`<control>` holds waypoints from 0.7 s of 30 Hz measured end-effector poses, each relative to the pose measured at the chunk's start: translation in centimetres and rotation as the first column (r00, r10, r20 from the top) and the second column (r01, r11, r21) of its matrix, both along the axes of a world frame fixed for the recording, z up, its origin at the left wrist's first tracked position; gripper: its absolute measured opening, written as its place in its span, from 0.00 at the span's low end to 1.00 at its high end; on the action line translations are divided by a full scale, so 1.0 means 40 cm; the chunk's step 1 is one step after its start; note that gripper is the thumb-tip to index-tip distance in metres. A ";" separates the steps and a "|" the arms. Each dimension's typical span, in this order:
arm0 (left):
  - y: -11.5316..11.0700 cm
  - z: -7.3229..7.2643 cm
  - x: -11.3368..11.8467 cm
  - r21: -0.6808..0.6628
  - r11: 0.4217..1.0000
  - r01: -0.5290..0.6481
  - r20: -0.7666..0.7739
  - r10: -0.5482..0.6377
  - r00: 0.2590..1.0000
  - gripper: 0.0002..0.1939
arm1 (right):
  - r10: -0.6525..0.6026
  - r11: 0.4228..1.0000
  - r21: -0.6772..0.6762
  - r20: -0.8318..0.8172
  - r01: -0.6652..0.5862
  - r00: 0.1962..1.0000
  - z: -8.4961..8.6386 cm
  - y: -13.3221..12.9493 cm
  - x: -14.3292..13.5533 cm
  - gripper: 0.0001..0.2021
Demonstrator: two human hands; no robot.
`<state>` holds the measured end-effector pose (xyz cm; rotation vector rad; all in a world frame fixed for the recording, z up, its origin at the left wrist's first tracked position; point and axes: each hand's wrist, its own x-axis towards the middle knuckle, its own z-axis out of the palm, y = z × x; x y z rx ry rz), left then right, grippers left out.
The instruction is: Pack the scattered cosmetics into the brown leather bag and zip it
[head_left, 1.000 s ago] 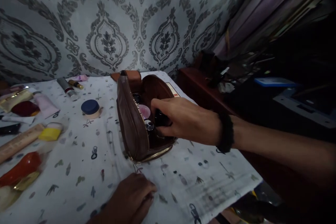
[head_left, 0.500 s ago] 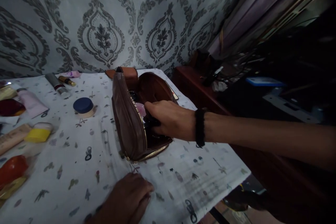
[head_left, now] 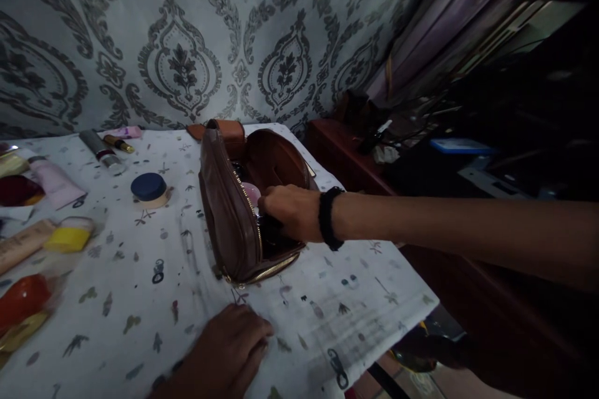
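A brown leather bag (head_left: 227, 212) stands unzipped on the patterned white cloth, its gold zipper running round the opening. My right hand (head_left: 292, 212) reaches into it from the right, a black band on the wrist; the fingertips are down inside, and what they hold, if anything, is hidden. Beside those fingers a pink round item (head_left: 251, 193) shows within the bag. My left hand (head_left: 231, 346) rests on the cloth in front of the bag, fingers curled together, their tips hard to see in the dim light.
A blue-lidded jar (head_left: 148, 188) stands left of the bag. Tubes, a yellow-capped item (head_left: 70, 235) and a red-orange item (head_left: 23, 299) lie farther left. A patterned wall rises behind; a dark red surface (head_left: 346, 156) adjoins the table's right side.
My right hand has gone deeper into the bag, its wrist band now farther left and closer to the opening. My left hand has barely moved.
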<state>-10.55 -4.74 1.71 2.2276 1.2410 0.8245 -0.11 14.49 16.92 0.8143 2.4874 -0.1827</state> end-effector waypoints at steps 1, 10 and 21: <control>0.000 -0.001 0.000 0.002 1.000 -0.002 0.000 0.002 1.000 0.08 | 0.006 1.000 -0.003 0.017 -0.006 1.000 0.000 0.001 -0.001 0.17; -0.001 0.002 0.003 0.029 0.999 -0.019 -0.004 0.019 1.000 0.10 | -0.066 0.998 0.017 0.020 0.066 0.998 -0.004 0.008 -0.001 0.18; 0.000 0.007 0.002 0.044 0.999 -0.005 0.030 0.003 1.000 0.08 | -0.024 0.999 -0.025 0.141 0.028 0.990 0.028 0.001 -0.029 0.24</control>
